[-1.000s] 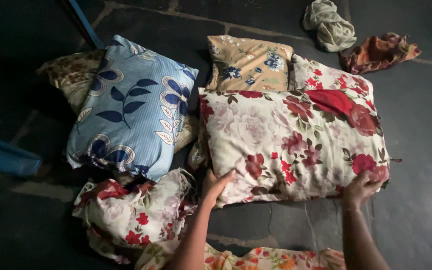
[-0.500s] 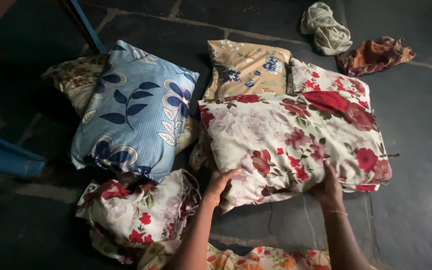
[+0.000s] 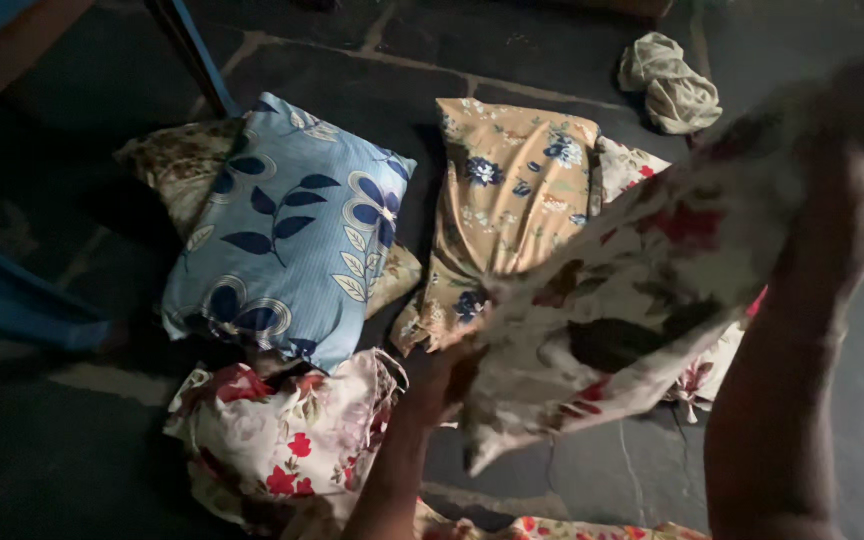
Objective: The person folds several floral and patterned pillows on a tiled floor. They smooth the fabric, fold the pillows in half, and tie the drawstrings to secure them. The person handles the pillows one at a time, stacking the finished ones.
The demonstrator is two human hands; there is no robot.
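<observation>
Dark stone floor (image 3: 72, 440); I see both hands' fingers closed on raised floral pillow (image 3: 602, 310), tan pillow (image 3: 507, 200) beyond, unlifted.

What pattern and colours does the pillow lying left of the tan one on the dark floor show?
Light blue pillow with dark blue leaves and flowers, clearest in the head view.

left hand (image 3: 444, 372) low, fingers gripping | right hand (image 3: 845, 190) raised, blurred, gripping

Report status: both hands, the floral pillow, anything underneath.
Left hand grips red-floral pillow at its lower corner; right hand holds its far end, raised. Pillow off the floor, tilted, blurred. Tan floral pillow lies beneath.
</observation>
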